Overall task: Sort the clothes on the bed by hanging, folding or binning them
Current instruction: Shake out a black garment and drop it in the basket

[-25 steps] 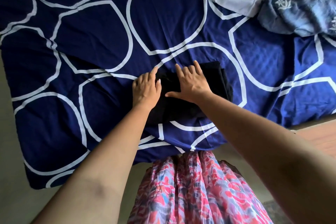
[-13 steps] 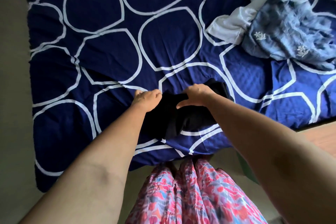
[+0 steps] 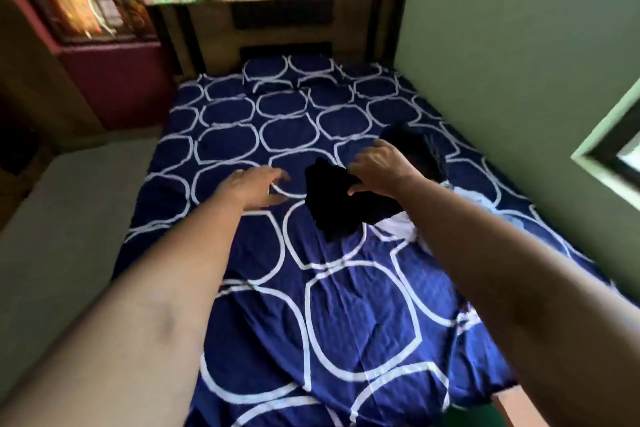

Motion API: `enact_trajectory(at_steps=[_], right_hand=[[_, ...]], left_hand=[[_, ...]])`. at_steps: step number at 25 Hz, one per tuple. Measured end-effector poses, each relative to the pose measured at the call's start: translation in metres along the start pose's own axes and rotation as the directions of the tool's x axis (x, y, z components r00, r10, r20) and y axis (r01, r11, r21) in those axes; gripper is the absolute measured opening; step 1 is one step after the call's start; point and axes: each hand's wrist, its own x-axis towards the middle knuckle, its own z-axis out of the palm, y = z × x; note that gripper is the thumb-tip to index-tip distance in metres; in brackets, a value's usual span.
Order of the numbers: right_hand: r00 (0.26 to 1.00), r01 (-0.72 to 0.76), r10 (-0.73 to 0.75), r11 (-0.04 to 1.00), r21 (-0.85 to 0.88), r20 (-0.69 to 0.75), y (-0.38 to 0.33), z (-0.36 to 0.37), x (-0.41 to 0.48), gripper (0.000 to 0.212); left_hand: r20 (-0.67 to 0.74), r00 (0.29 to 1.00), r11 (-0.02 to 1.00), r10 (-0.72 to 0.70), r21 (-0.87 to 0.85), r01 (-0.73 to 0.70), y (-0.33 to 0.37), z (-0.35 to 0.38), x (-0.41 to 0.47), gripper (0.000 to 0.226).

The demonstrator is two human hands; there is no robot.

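Pinching the black garment (image 3: 332, 204) at its upper right corner with the right hand (image 3: 377, 172), fingers curled over the cloth, thumb tucked beneath. Hanging bunched from that grip, down and to the left of it, with the long axis slanting from the hand toward the near end of the bed (image 3: 311, 315); seemingly lifted off the cover, though hard to tell through the blur. Holding nothing with the left hand (image 3: 258, 184), fingers spread and loosely bent, just left of the bundle and apart from it. Beyond the right hand, a dark heap (image 3: 415, 146); under the right forearm, pale cloth (image 3: 398, 222). Probably worth catching the free left edge with the nearer left hand before carrying or laying down.
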Motion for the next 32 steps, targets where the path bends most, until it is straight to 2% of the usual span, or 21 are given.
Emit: enact_trajectory(at_steps=[4,7,10,13,17,20,24,27,30,32], right_hand=[[0.988,0.049,-0.074,0.983,-0.177,-0.135,0.05,-0.078,0.018,0.038],[0.932,-0.026,-0.078,0.96,-0.28,-0.355,0.074,-0.131,0.019,0.01],[0.867,-0.077,-0.083,0.951,-0.298,-0.49,0.087,-0.16,0.025,0.022],[0.802,-0.089,-0.102,0.954,-0.286,-0.589,0.093,-0.181,0.03,0.022],[0.775,-0.129,-0.08,0.951,-0.282,-0.627,0.102,-0.189,0.033,0.028],[0.78,-0.114,-0.054,0.967,-0.227,-0.623,0.107,-0.19,0.033,0.031],[0.772,-0.092,-0.023,0.985,-0.147,-0.635,0.111,-0.177,0.032,0.033],[0.707,-0.104,-0.019,0.986,-0.13,-0.707,0.119,-0.163,0.029,0.012],[0.663,-0.117,0.024,0.99,-0.073,-0.748,0.124,-0.153,0.027,0.025],[0.641,-0.022,-0.038,0.997,-0.069,-0.767,0.121,-0.155,0.024,0.029]], left_hand=[[-0.224,0.974,1.0,0.017,0.024,-0.012,-0.003,-0.106,-0.009,0.051],[-0.33,0.944,0.99,0.028,0.142,0.02,0.003,-0.172,-0.025,0.055],[-0.277,0.961,0.993,-0.003,0.114,0.036,0.008,-0.212,-0.035,0.059],[-0.227,0.974,0.989,0.024,0.15,0.011,0.012,-0.237,-0.036,0.062],[-0.248,0.969,0.98,0.004,0.193,0.046,0.018,-0.251,-0.036,0.062],[-0.277,0.96,0.998,-0.029,0.037,0.041,0.019,-0.248,-0.042,0.052],[-0.348,0.929,0.992,-0.128,-0.061,0.114,0.026,-0.238,-0.05,0.056],[-0.352,0.92,0.984,-0.175,-0.032,0.175,0.035,-0.232,-0.057,0.059],[-0.396,0.897,0.979,-0.197,-0.028,0.203,0.048,-0.229,-0.069,0.057],[-0.424,0.873,0.964,-0.241,-0.003,0.265,0.055,-0.225,-0.083,0.057]])
